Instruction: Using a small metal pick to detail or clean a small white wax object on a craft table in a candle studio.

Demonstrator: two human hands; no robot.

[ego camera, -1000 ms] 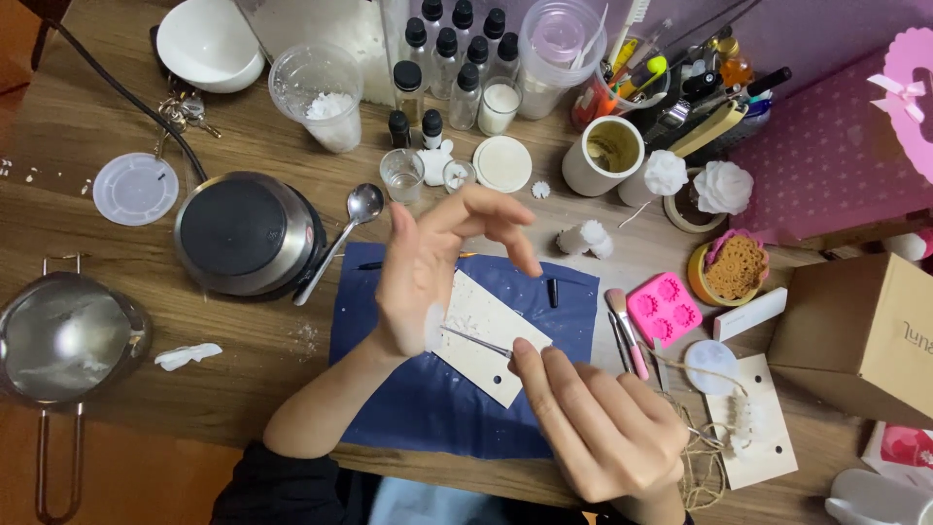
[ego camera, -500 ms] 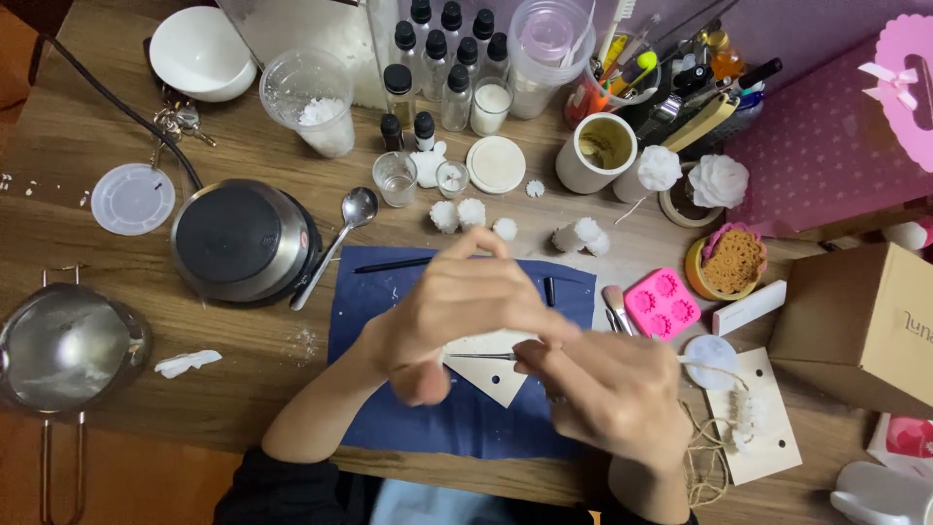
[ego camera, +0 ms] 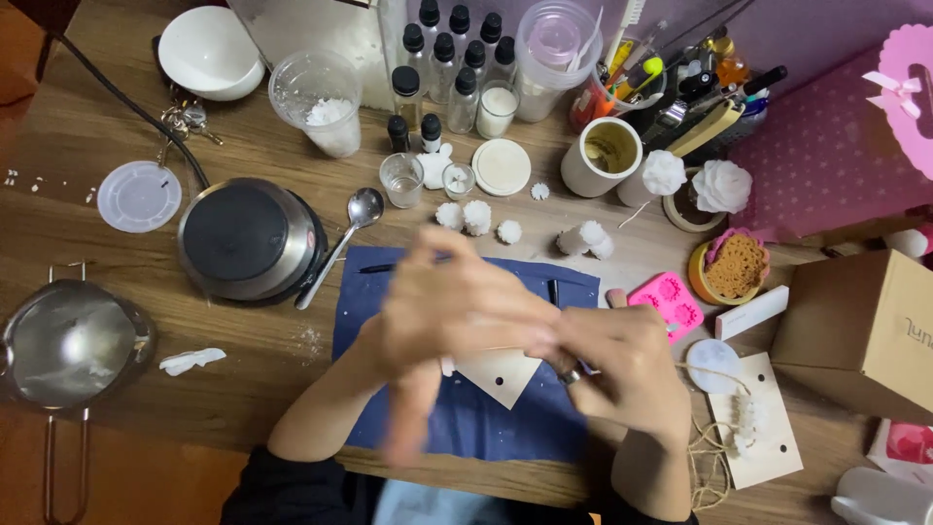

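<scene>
Seen from the head camera, looking straight down on a cluttered wooden table (ego camera: 243,389). At centre, left hand (ego camera: 457,311) and right hand (ego camera: 622,365) brought together over a dark blue cloth (ego camera: 389,292), touching or nearly so. Left hand motion-blurred, fingers curled toward the right hand; whether clenched on anything, impossible to tell. Right hand's fingers bent inward with a ring showing; grip likewise hidden by the left hand. Just beneath both hands, lying on the cloth: a pale card with a punched hole (ego camera: 501,374), its lower corner pointing toward the wearer, its upper part covered by the hands.

Left of the cloth: a round steel hotplate (ego camera: 248,238), a spoon (ego camera: 340,243) leaning against its rim, a steel pot with a long handle (ego camera: 73,345) at the table's edge, and a clear plastic lid (ego camera: 139,196).

Along the back: a white bowl (ego camera: 209,51), a plastic cup of white flakes (ego camera: 321,102), a cluster of black-capped bottles (ego camera: 457,58), a white mug (ego camera: 607,156).

Between bottles and cloth: small white flower-shaped pieces (ego camera: 476,216).

Right of the hands: a pink silicone mould (ego camera: 671,301), a second holed card with twine (ego camera: 763,428), a brown cardboard box (ego camera: 865,331).
</scene>
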